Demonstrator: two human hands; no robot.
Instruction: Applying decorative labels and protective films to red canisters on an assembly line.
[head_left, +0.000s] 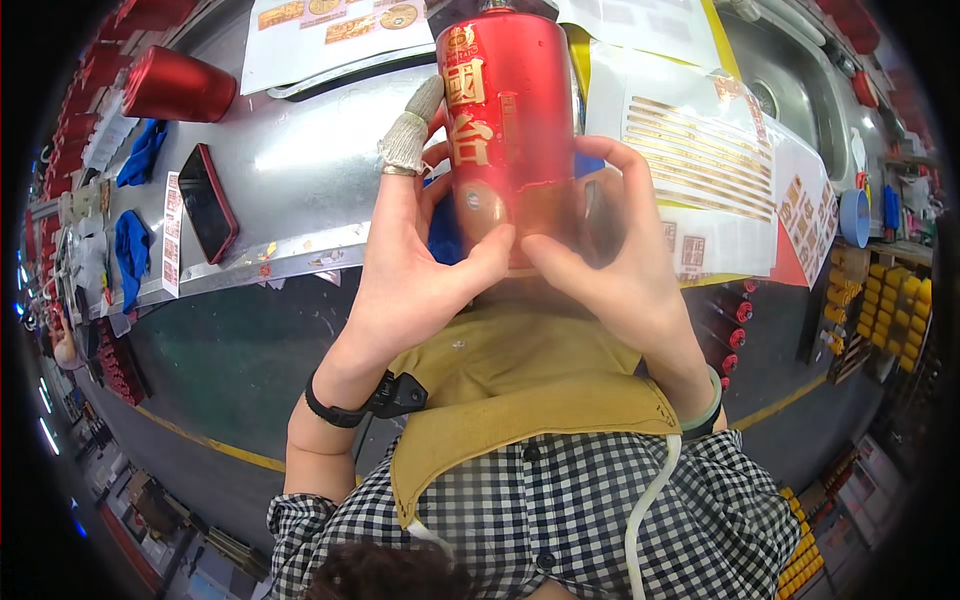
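Note:
A glossy red bottle (530, 105) with gold characters stands at the bench edge in front of me, its top cut off by the frame. My left hand (415, 245) grips its left side; a knitted finger cot (408, 135) covers one finger, which lies along the bottle. My right hand (635, 260) curls round the right side. Both thumbs press on the lower front of the bottle, tips close together. That lower part looks smeared, and I cannot tell whether a thin film lies under the thumbs. A blue cloth (443, 225) shows partly behind the bottle.
Another red bottle (180, 85) lies on the metal bench (300, 140) at left, near a phone (208, 205) and blue cloths (130, 255). Sheets of gold decals (700, 150) cover the right side, before a sink (780, 75). A blue cup (853, 218) stands at far right.

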